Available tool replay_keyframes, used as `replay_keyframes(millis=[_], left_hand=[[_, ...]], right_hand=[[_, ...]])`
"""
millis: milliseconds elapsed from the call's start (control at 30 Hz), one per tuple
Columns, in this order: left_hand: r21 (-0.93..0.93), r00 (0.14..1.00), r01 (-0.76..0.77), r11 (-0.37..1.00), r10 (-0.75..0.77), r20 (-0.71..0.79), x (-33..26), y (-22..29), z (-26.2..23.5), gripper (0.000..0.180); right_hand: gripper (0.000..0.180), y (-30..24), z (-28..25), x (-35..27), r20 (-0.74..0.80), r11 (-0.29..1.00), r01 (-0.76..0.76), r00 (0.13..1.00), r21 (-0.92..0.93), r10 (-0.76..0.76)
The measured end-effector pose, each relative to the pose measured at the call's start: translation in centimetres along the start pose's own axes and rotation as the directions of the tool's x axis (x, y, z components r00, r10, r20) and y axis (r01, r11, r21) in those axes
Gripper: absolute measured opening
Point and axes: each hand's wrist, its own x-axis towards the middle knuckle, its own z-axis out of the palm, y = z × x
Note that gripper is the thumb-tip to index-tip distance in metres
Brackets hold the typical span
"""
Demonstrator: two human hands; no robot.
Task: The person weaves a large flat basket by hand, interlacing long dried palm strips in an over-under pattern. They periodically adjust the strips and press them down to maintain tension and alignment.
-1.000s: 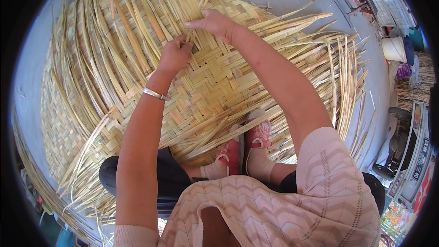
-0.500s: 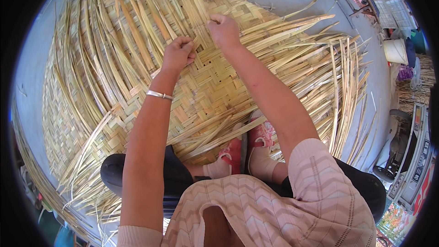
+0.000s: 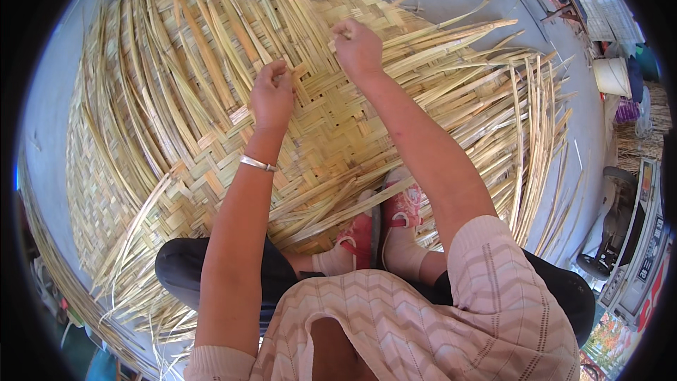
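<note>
A large mat [image 3: 317, 134] of flat, pale yellow-green split strips, cane- or reed-like, lies on the ground under my hands and feet. Its middle is woven tight, with small dark gaps near my hands. My right hand [image 3: 358, 49] is closed in a pinch at the far part of the weave, a thin strip [image 3: 331, 46] at its fingertips. Just left of it, my left hand [image 3: 273, 95] hovers low over the weave beside upright loose strips [image 3: 243, 32]. Its fingers are curled, and whatever they may hold is hidden.
Long loose strips [image 3: 458, 63] fan out over the mat's right side. My red shoes [image 3: 361, 233] rest at its near edge. Grey floor [image 3: 49, 106] surrounds the mat. Rightward stand a white bucket [image 3: 611, 77] and a wheeled vehicle [image 3: 612, 204], partly visible.
Both hands have shifted slightly to the right, and the gap between them has widened. My left hand has lifted off the strips it was touching. A long loose strip beyond my right hand has moved.
</note>
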Motion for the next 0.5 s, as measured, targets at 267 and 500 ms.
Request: replay_keyframes(millis=[267,500], left_hand=[[0.723,0.873,-0.410,0.556,0.468,0.135,-1.8,-0.7,0.1,0.020],[0.784,0.835,-0.473,0.402,0.489,0.252,-2.1,0.0,-0.3,0.026]], right_hand=[[0.020,2.0,-0.7,-0.8,0.099,0.978,-0.113,0.986,-0.176,0.132],[0.020,2.3,-0.8,-0.7,0.193,0.965,0.047,0.981,-0.257,0.003]])
